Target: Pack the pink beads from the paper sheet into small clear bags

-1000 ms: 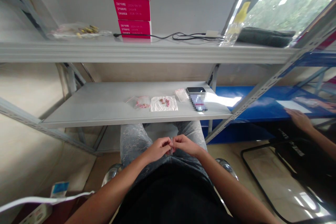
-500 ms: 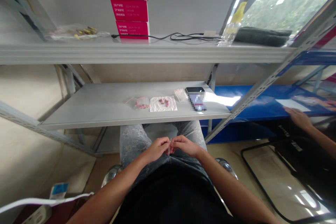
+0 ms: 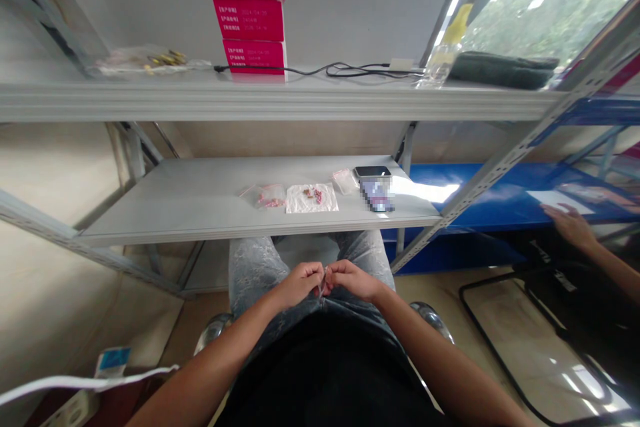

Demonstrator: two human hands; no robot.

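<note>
My left hand (image 3: 306, 280) and my right hand (image 3: 346, 277) meet above my lap, fingers closed in a pinch. Between the fingertips shows a small piece of clear plastic (image 3: 323, 282), mostly covered by the fingers; whether it is a bag I cannot tell. On the grey shelf (image 3: 190, 200) in front of me lies a crumpled white sheet (image 3: 300, 201) with several small red and brownish pieces (image 3: 317, 195) on it. Left of the sheet is a clear zip bag (image 3: 271, 196) holding similar red pieces. Another clear zip bag (image 3: 345, 181) lies to its right.
Two phones, a dark one (image 3: 373, 171) and one with a lit screen (image 3: 377, 195), lie at the shelf's right. Above, an upper shelf (image 3: 280, 103) carries red boxes (image 3: 253, 19), a black cable (image 3: 345, 69) and a spray bottle (image 3: 447, 47). Another person's hand (image 3: 570, 223) rests at the blue table (image 3: 480, 187).
My hands stay together above my lap, with only a slight shift of the fingers and the clear plastic. The things on the shelf have not moved.
</note>
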